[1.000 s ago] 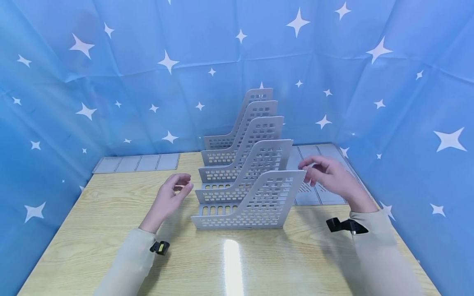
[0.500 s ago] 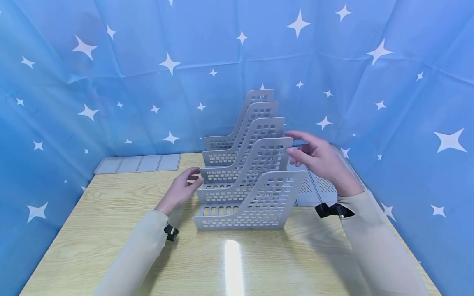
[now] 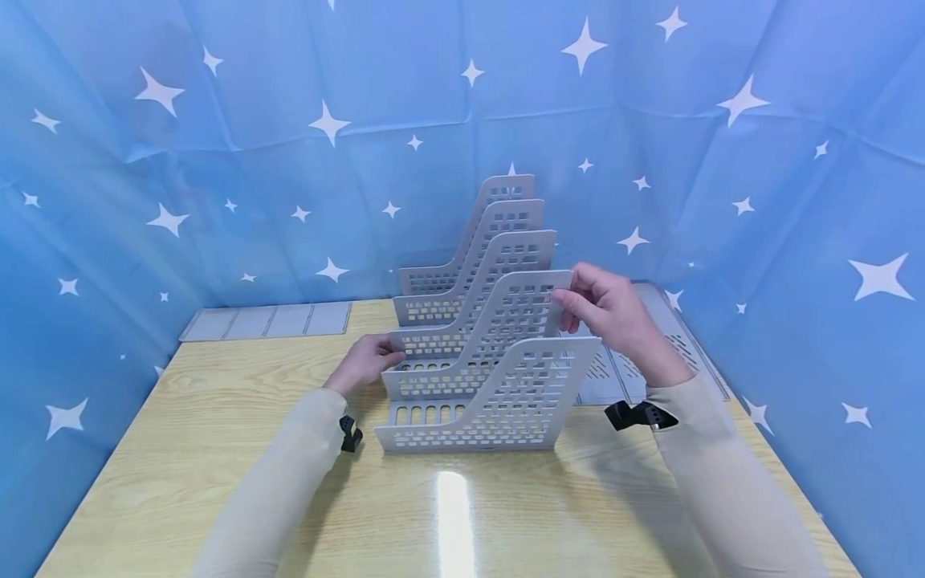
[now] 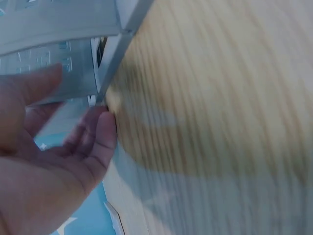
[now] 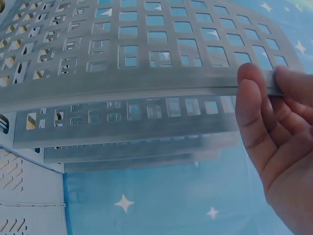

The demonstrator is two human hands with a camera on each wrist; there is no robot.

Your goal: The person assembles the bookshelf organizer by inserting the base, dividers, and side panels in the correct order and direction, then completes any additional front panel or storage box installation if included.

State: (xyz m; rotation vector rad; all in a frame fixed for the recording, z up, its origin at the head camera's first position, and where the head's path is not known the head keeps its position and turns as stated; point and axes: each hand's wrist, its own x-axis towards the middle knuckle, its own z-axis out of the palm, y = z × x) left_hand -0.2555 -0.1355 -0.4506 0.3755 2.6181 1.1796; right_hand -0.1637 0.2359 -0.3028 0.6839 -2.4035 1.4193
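Observation:
A grey perforated file rack (image 3: 462, 433) with several upright dividers stands on the wooden table, its low ends to the left and its tall ends to the right. My right hand (image 3: 610, 309) pinches the tall rear edge of the second divider (image 3: 523, 301) from the front. In the right wrist view, thumb and fingers meet on this divider's edge (image 5: 210, 90). At the low left end, my left hand (image 3: 364, 363) curls around the third divider's end. The left wrist view shows its thumb in front of a panel (image 4: 78, 76) and its fingertips by the lower corner.
Grey flat panels (image 3: 267, 321) lie at the table's back left. Another set of flat slotted panels (image 3: 665, 321) lies on the right, partly behind the right hand. A blue star-patterned cloth (image 3: 289, 160) hangs around the wooden table (image 3: 217, 433).
My left hand has moved right and forward onto the rack's low end. My right hand has gone up and left from beside the front divider and now pinches the second one. The rack stays put.

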